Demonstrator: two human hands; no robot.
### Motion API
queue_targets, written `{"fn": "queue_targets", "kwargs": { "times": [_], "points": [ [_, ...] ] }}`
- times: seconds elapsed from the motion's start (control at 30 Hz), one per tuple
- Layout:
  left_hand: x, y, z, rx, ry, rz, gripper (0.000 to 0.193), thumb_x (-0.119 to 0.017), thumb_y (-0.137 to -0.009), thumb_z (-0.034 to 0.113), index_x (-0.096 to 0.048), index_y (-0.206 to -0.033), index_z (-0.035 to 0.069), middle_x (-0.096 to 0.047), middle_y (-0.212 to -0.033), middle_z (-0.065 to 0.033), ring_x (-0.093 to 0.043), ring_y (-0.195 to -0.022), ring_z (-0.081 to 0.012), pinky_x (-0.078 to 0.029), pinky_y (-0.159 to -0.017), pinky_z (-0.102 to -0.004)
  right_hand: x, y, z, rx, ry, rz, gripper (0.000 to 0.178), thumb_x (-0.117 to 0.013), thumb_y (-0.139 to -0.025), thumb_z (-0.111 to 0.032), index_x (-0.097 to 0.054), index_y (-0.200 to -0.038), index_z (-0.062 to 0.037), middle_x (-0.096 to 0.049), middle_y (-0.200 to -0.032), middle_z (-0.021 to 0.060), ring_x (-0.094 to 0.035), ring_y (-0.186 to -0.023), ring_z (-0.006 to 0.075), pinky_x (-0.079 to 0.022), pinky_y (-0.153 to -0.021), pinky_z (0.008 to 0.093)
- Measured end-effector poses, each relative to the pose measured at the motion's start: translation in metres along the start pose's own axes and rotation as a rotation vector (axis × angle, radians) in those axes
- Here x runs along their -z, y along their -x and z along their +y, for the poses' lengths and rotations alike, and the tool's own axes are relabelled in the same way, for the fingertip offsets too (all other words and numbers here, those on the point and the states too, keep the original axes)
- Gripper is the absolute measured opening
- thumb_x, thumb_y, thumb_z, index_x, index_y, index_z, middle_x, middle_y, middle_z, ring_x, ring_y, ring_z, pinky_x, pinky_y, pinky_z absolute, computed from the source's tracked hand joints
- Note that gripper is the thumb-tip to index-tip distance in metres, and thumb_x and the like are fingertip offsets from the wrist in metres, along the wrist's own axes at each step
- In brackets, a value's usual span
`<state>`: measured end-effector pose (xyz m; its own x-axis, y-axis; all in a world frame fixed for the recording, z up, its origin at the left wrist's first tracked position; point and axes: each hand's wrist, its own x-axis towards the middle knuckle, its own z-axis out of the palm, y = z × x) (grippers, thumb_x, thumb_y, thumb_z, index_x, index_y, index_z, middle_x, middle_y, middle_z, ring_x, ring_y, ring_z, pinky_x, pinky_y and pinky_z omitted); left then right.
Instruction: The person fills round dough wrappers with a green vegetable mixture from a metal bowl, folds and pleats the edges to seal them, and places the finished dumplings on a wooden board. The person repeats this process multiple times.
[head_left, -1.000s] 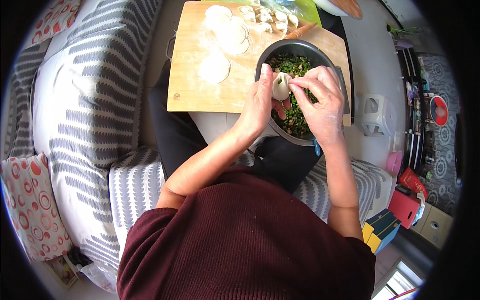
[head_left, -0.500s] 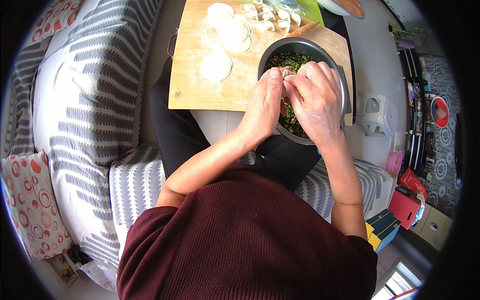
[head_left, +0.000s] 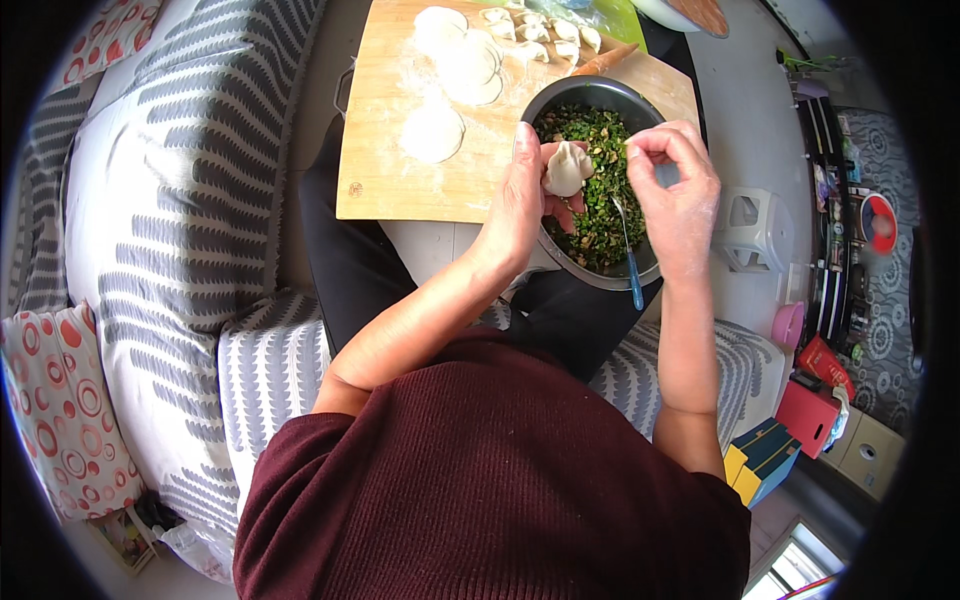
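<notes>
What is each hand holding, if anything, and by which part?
The left hand holds a dumpling, supported from underneath. The right hand holds nothing visible.

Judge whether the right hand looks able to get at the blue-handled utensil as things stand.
Probably yes: the blue-handled utensil juts over the rim of the bowl with its handle uncovered, the right hand is close to it, and the left hand supports the dumpling.
</notes>
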<state>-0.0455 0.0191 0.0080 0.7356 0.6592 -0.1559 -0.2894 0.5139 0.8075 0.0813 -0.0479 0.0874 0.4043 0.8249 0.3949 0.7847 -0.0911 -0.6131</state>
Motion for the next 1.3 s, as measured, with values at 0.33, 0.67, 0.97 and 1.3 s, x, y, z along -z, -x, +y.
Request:
{"fn": "queue_targets", "kwargs": {
  "times": [0.33,0.67,0.97,1.3],
  "points": [
    [0.007,-0.009,0.002,0.092,0.196,-0.027,0.085,-0.011,-0.097,0.066,-0.061,-0.110,-0.001,-0.064,-0.085,-0.0055,-0.054,-0.063,-0.0111,-0.043,-0.051,-0.0243,0.012,0.005,0.040,-0.142,0.229,-0.146,0.013,-0.067,-0.082,-0.006,-0.067,-0.096,-0.0064,-0.062,-0.085,0.0056,-0.065,-0.076,0.0199,-0.050,-0.071,0.0315],
    [0.021,-0.013,-0.002,0.023,-0.027,-0.062,0.084,-0.012,-0.096,0.067,-0.061,-0.114,0.001,-0.065,-0.087,-0.0051,-0.054,-0.068,-0.0111,-0.042,-0.055,-0.0236,-0.007,-0.015,0.018,-0.076,-0.142,-0.269,0.025,-0.065,-0.082,-0.001,-0.068,-0.107,-0.0060,-0.064,-0.100,0.0075,-0.063,-0.081,0.0175,-0.051,-0.070,0.0307],
    [0.041,-0.019,0.006,-0.012,-0.107,0.015,0.079,-0.016,-0.097,0.065,-0.044,-0.135,0.002,-0.060,-0.097,-0.0060,-0.057,-0.077,-0.0135,-0.043,-0.061,-0.0257,-0.047,-0.037,0.007,-0.119,-0.235,-0.597,0.014,-0.070,-0.080,-0.006,-0.071,-0.093,-0.0013,-0.062,-0.088,0.0071,-0.063,-0.076,0.0158,-0.050,-0.069,0.0280],
    [0.096,-0.030,-0.004,-0.096,0.048,0.324,0.068,-0.028,-0.099,0.060,-0.054,-0.121,0.000,-0.065,-0.101,-0.0130,-0.058,-0.077,-0.0156,-0.046,-0.066,-0.0290,-0.096,-0.130,0.073,-0.031,0.192,-0.424,0.014,-0.070,-0.080,-0.015,-0.070,-0.082,-0.0014,-0.064,-0.081,0.0114,-0.063,-0.077,0.0263,-0.048,-0.072,0.0366]
  ]
}}
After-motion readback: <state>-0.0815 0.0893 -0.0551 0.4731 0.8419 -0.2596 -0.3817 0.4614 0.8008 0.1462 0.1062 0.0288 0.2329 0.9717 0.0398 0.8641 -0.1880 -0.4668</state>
